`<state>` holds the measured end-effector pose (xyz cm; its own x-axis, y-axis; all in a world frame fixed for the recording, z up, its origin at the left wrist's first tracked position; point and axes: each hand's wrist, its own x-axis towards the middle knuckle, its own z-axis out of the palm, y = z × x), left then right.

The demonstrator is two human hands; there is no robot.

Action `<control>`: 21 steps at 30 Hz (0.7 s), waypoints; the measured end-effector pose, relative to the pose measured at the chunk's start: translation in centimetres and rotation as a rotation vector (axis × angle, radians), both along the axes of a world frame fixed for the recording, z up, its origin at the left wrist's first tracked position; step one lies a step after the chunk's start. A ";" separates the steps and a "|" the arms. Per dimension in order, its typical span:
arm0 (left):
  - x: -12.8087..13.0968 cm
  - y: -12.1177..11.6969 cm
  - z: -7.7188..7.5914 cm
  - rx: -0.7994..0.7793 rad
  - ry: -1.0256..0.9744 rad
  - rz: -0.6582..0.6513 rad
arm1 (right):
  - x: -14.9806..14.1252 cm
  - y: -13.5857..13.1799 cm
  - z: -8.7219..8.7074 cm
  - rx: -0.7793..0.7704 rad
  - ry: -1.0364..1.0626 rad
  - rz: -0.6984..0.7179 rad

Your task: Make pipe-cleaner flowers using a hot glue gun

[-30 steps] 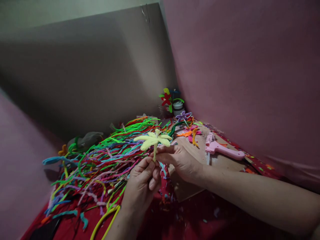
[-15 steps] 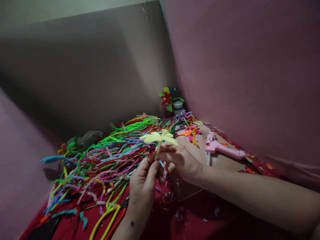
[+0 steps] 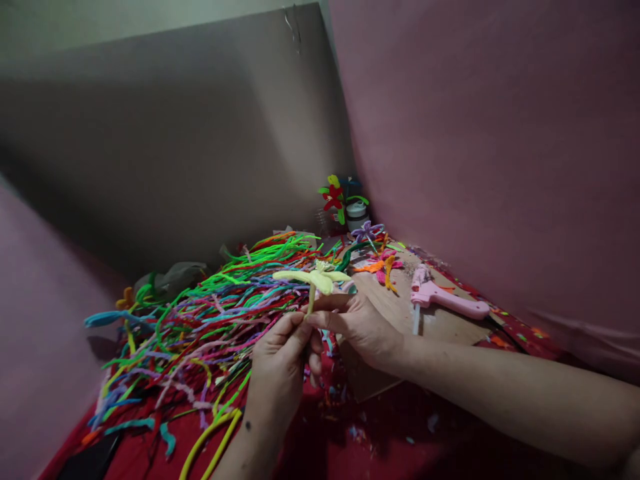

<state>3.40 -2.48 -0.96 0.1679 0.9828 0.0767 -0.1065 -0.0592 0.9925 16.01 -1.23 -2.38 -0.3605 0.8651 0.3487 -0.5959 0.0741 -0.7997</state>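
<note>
A pale yellow pipe-cleaner flower [image 3: 320, 279] stands upright between my hands, its petals spread at the top of a short olive stem. My left hand [image 3: 283, 350] pinches the lower stem between thumb and forefinger. Just above, my right hand [image 3: 357, 327] closes its fingertips on the same stem, under the petals. Where the stem ends inside my left hand is hidden. Behind and left of the flower lies a wide heap of colourful pipe cleaners [image 3: 210, 320].
A pink glue gun [image 3: 440, 298] lies on a brown board [image 3: 385, 300] to the right. Orange and pink pipe-cleaner pieces [image 3: 387, 267] and a purple flower [image 3: 367, 231] lie behind. A white-lidded container [image 3: 357, 213] stands in the corner. Yellow handles [image 3: 210, 443] lie at front left on red cloth.
The yellow flower has turned on its stem, so its petals point differently. Both hands have shifted slightly left, still pinching the stem.
</note>
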 end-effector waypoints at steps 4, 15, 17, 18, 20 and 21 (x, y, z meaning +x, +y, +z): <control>-0.2 0.2 0.5 -0.156 -0.144 -0.078 | 0.1 0.0 0.3 -0.084 -0.015 -0.123; -0.5 0.1 0.1 0.013 0.144 -0.097 | 0.2 0.6 0.1 -0.103 0.056 -0.119; -0.3 -0.1 -0.3 0.273 0.380 0.071 | 0.0 0.5 0.0 -0.156 0.103 -0.157; -0.2 -0.2 -0.5 0.385 0.482 0.143 | 0.0 0.4 -0.1 -0.178 0.118 -0.173; -0.3 -0.1 -1.0 0.536 0.616 0.225 | -0.2 0.4 -0.1 -0.198 0.129 -0.196; -0.4 0.1 -1.2 0.574 0.644 0.241 | -0.3 0.3 -0.1 -0.189 0.127 -0.194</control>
<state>2.98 -2.42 -2.17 0.1417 0.8365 0.5294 0.5403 -0.5135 0.6667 15.74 -0.91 -2.51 -0.1459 0.9675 0.2068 -0.6812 0.0533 -0.7302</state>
